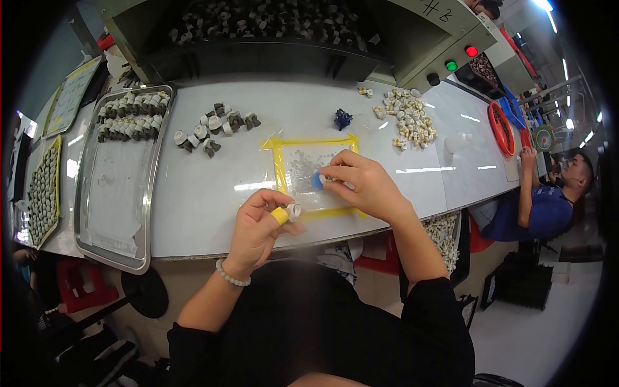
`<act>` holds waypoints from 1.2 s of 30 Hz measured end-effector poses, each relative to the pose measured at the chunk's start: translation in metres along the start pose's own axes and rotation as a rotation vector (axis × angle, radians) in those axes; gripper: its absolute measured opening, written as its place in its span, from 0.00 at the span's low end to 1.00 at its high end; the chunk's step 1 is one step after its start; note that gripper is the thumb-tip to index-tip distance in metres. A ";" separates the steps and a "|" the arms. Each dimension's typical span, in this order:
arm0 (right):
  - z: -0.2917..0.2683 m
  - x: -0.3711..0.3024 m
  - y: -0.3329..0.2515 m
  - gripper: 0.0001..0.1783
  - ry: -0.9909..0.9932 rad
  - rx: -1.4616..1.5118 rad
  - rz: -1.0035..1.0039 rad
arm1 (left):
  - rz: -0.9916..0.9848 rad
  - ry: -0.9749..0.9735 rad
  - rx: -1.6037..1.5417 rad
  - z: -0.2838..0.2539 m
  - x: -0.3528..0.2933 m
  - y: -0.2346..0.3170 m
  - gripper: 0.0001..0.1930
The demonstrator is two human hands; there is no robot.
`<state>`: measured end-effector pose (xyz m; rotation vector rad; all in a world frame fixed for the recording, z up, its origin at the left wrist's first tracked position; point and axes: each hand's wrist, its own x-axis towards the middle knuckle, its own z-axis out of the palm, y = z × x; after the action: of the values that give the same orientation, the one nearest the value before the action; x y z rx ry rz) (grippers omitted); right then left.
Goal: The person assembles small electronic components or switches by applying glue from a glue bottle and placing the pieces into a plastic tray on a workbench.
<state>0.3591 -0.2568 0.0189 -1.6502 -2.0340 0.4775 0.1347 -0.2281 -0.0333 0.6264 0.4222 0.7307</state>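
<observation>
Left hand (258, 226), yellow-capped finger, pinched small white cylindrical part (294, 210) in narrow grip. Right hand (361, 184) gripped blue-tipped tool (318, 180) over yellow-taped square (278, 169) on desk (206, 193). Steel tray (87, 213) held few rows (132, 116), mostly bare; loose pile (409, 119) waited; likely early.

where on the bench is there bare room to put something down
Bare patches: the tabletop between the metal tray and the yellow-taped square, and the tray's lower half. Crowded: the tray's top rows and the pale heap at upper right.

Both hands (258, 226) (361, 184) pinch small white pieces (294, 210)
</observation>
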 end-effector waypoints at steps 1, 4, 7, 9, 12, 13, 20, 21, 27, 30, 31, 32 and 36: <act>0.001 0.001 0.000 0.12 -0.002 0.000 -0.002 | 0.000 0.020 -0.067 0.002 0.000 0.001 0.10; 0.002 0.003 0.001 0.12 -0.023 -0.024 -0.017 | -0.007 0.064 -0.047 0.000 0.000 -0.002 0.11; 0.002 0.004 0.001 0.12 -0.031 -0.026 -0.015 | 0.058 0.007 0.049 0.002 0.001 -0.003 0.12; 0.000 0.004 -0.004 0.13 -0.005 0.013 0.032 | 0.083 0.019 0.065 0.003 0.001 -0.005 0.13; 0.002 0.000 0.001 0.13 0.020 0.033 0.050 | 0.063 0.016 0.055 0.000 0.001 -0.005 0.14; 0.003 0.000 0.001 0.13 0.017 0.035 0.048 | 0.021 0.007 0.028 -0.002 0.000 -0.004 0.14; 0.006 -0.003 -0.002 0.14 0.079 0.170 0.077 | 0.023 0.034 0.062 -0.003 0.003 -0.006 0.13; 0.006 -0.004 -0.005 0.14 0.098 0.256 0.079 | 0.021 0.020 0.045 -0.003 0.003 -0.006 0.14; 0.007 -0.007 -0.025 0.16 0.072 0.506 0.089 | -0.004 -0.017 0.024 -0.006 0.002 -0.007 0.14; 0.008 -0.006 -0.026 0.16 0.061 0.532 0.059 | -0.025 -0.053 0.000 -0.006 0.003 -0.007 0.14; 0.008 -0.005 -0.026 0.16 0.060 0.533 0.059 | -0.024 -0.055 0.001 -0.007 0.003 -0.007 0.14; 0.008 -0.005 -0.026 0.16 0.048 0.526 0.051 | -0.024 -0.054 0.000 -0.007 0.003 -0.007 0.14; 0.006 -0.004 -0.028 0.15 -0.010 0.484 0.028 | -0.048 -0.039 0.071 -0.007 0.002 -0.009 0.14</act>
<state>0.3336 -0.2665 0.0282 -1.3793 -1.7244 0.9071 0.1366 -0.2286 -0.0444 0.6944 0.4274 0.6594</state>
